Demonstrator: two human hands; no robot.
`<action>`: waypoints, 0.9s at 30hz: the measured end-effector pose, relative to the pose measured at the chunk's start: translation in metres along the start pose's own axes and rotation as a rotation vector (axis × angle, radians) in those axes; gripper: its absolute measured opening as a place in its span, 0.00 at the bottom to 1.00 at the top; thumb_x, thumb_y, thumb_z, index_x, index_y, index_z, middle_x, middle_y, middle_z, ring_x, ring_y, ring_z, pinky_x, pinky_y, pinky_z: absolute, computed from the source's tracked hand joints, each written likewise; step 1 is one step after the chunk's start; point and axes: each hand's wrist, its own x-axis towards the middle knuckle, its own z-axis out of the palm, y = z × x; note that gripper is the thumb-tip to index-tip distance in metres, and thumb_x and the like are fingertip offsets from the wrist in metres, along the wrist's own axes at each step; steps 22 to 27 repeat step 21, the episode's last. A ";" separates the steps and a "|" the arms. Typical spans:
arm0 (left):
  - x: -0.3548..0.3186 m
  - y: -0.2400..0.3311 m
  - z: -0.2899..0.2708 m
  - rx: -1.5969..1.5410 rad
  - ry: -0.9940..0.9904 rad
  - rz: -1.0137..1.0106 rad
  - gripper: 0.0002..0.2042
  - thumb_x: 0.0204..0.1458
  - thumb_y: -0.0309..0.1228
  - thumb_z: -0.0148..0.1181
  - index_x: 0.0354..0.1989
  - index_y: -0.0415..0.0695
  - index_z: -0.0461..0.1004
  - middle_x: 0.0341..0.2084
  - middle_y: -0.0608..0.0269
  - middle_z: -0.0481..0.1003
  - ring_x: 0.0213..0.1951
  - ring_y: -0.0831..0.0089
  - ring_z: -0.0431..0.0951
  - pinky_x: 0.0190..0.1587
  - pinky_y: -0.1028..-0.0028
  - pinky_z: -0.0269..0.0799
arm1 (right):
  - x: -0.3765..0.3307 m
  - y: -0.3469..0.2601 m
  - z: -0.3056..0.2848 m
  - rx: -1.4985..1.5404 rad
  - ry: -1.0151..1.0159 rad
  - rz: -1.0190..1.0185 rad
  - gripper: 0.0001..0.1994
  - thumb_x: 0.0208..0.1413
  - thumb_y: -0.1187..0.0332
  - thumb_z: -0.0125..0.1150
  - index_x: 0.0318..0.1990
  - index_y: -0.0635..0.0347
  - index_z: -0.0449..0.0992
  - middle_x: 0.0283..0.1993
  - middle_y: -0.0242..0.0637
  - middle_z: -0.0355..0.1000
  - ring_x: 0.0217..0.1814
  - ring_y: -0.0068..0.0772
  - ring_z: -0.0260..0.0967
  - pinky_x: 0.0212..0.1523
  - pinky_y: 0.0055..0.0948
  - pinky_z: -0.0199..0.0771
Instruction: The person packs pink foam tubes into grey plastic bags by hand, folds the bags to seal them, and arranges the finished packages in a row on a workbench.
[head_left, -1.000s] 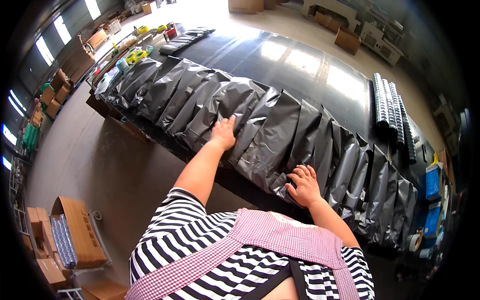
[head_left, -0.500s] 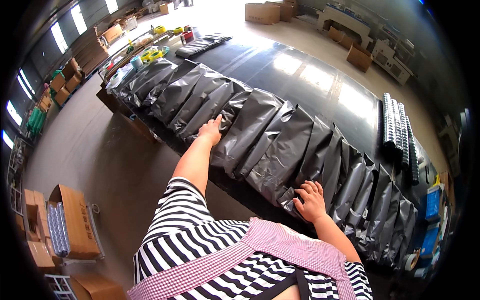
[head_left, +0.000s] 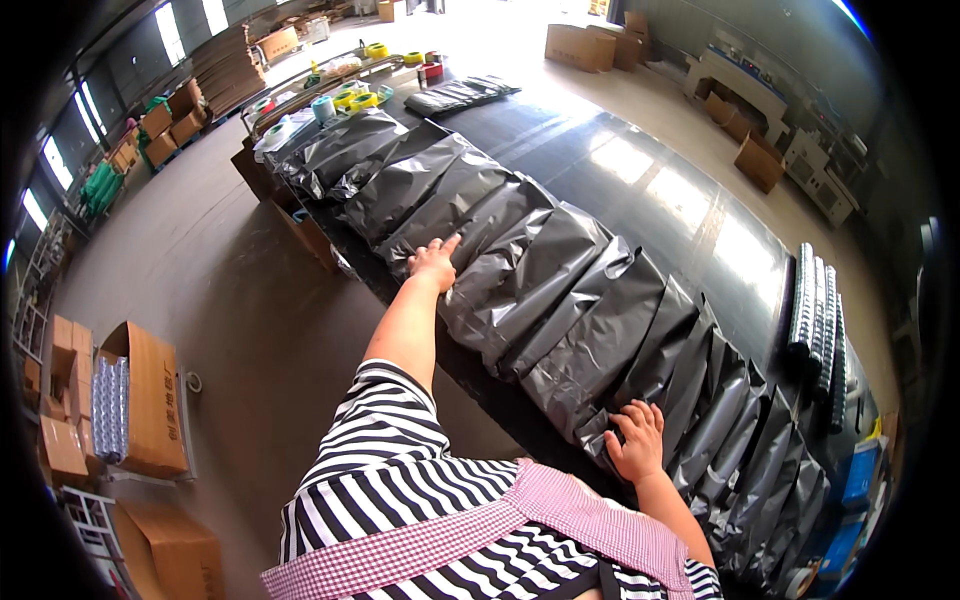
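A long row of black plastic bags (head_left: 583,345) lies overlapping along the near edge of a dark table (head_left: 560,130). My left hand (head_left: 432,264) rests on the lower part of one bag left of the middle, its fingers stretched out and pointing away from me. Farther right, my right hand (head_left: 637,440) lies with slightly bent, spread fingers on the near end of another bag. Neither hand grips anything that I can see. The plastic is creased and shiny, and whatever the bags may contain is hidden.
Several dark ribbed rolls (head_left: 815,330) lie at the table's right end, near blue boxes (head_left: 858,485). A flat black stack (head_left: 462,95) and yellow tape rolls (head_left: 362,100) sit at the far left. Cardboard boxes (head_left: 150,400) stand on the floor to my left.
The view has shifted, so the table appears farther right and lower. My left hand has moved slightly along the bags and lies flatter; my right hand stays at about the same bag.
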 end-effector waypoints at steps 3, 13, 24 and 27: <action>0.002 -0.006 -0.002 -0.046 -0.018 0.012 0.37 0.58 0.35 0.63 0.75 0.72 0.53 0.72 0.63 0.57 0.70 0.51 0.60 0.69 0.47 0.59 | 0.007 -0.003 0.000 0.017 0.007 -0.008 0.17 0.50 0.56 0.66 0.45 0.52 0.83 0.55 0.34 0.74 0.70 0.39 0.61 0.76 0.46 0.45; -0.040 -0.016 -0.010 -0.230 0.418 0.294 0.31 0.52 0.35 0.69 0.67 0.64 0.69 0.66 0.57 0.65 0.67 0.52 0.64 0.67 0.54 0.62 | 0.009 -0.004 0.006 0.040 0.009 -0.030 0.17 0.52 0.56 0.65 0.47 0.52 0.82 0.56 0.35 0.73 0.70 0.41 0.61 0.76 0.47 0.45; -0.285 0.094 -0.206 -1.389 0.149 1.442 0.16 0.63 0.39 0.61 0.45 0.36 0.80 0.44 0.50 0.77 0.45 0.65 0.78 0.48 0.69 0.73 | 0.003 -0.001 0.003 0.066 0.014 -0.040 0.17 0.51 0.57 0.66 0.46 0.53 0.82 0.56 0.36 0.73 0.71 0.41 0.61 0.76 0.46 0.45; -0.285 0.094 -0.206 -1.389 0.149 1.442 0.16 0.63 0.39 0.61 0.45 0.36 0.80 0.44 0.50 0.77 0.45 0.65 0.78 0.48 0.69 0.73 | 0.003 -0.001 0.003 0.066 0.014 -0.040 0.17 0.51 0.57 0.66 0.46 0.53 0.82 0.56 0.36 0.73 0.71 0.41 0.61 0.76 0.46 0.45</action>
